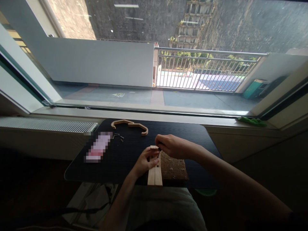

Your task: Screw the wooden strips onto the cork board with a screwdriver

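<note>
My left hand (142, 163) is closed around a pair of pale wooden strips (154, 177) lying side by side, its fingers across their upper part. A dark round hole shows in the right strip. Above the strips' far end, the fingers of my right hand (168, 145) are pinched together on something small and dark, mostly hidden. The strips rest along the left side of a brown, rough-topped board (174, 168). Beyond my hands lie two curved wooden pieces (130, 123) whose ends meet. Several small screws or pins (118, 136) are scattered to their left.
The black table (120, 166) has rounded corners and stands against the window sill. A blurred-out pinkish flat item (99, 147) lies at its left. A white radiator (48, 124) is beyond the left edge, and a green cloth (251, 121) sits on the sill at right.
</note>
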Demonstrator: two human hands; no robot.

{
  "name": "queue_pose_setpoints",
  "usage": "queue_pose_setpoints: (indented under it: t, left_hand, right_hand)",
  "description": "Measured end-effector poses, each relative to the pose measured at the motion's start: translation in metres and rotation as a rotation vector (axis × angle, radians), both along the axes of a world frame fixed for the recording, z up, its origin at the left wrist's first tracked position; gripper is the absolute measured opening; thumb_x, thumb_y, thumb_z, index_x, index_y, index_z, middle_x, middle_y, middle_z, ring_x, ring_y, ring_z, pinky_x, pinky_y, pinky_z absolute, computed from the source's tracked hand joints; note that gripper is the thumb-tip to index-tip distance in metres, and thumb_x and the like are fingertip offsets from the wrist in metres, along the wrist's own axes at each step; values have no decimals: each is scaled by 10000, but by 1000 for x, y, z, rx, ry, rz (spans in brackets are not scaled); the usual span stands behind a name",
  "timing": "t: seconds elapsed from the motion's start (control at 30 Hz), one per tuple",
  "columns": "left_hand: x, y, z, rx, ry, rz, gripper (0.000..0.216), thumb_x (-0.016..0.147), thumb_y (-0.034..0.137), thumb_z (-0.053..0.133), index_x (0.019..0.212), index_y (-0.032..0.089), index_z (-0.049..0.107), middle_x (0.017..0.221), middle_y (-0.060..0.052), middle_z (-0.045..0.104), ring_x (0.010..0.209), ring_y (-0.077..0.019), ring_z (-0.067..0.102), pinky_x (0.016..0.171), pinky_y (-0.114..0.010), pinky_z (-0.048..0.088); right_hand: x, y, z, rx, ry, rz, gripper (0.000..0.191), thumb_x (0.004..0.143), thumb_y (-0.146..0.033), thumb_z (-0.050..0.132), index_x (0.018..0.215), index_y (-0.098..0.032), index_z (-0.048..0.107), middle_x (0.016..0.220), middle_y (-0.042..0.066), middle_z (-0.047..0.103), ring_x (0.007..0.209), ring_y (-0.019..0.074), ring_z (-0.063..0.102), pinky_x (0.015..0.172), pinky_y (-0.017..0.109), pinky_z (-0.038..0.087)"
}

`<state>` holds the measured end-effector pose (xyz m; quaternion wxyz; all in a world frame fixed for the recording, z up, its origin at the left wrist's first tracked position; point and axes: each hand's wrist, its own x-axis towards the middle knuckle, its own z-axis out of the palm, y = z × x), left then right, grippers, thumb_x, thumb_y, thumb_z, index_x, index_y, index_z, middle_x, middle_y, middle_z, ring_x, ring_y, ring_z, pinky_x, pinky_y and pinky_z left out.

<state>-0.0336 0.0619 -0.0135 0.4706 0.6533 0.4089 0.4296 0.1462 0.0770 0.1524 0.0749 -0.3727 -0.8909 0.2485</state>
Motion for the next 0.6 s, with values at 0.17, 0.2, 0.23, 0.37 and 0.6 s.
queue_pose_setpoints:
  t: [0.17, 0.2, 0.23, 0.37, 0.6]
  left_hand:
    - [0, 0, 0, -6, 3, 1, 287, 723, 365, 799, 968, 216, 775, 1183, -87, 635, 1129, -270, 598, 1013, -416, 499]
    - [0, 0, 0, -2, 6, 4, 290, 723, 365, 799, 969, 214, 776, 1180, -89, 635, 1131, -272, 597, 1018, -418, 495]
    - [0, 0, -1, -1, 9, 5, 294, 724, 366, 797, 974, 212, 775, 1177, -90, 635, 1132, -272, 597, 1019, -418, 494]
    - [0, 1, -3, -2, 6, 5, 305, 727, 378, 793, 983, 213, 774, 1164, -89, 641, 1116, -267, 604, 1003, -411, 503]
    - [1, 1, -3, -4, 7, 14, 299, 715, 372, 804, 969, 217, 780, 1171, -84, 649, 1144, -276, 596, 1024, -410, 487]
  right_hand:
    - [2, 1, -4, 14, 13, -22, 144, 971, -206, 480, 963, -161, 617, 806, 32, 663, 656, 122, 537, 587, 231, 337]
    - [2, 1, -5, 27, 12, -27, 141, 969, -215, 491, 949, -164, 621, 784, 24, 657, 644, 118, 530, 584, 229, 333]
    - [3, 1, -6, 43, 8, -29, 138, 965, -224, 504, 934, -167, 626, 755, 14, 647, 627, 114, 520, 579, 228, 327]
    - [6, 2, -6, 112, -36, -21, 143, 953, -262, 545, 905, -177, 649, 661, -14, 605, 570, 105, 478, 551, 230, 287]
    - [2, 6, -2, 153, -111, -24, 183, 941, -323, 584, 879, -185, 687, 636, -13, 611, 563, 106, 480, 537, 242, 249]
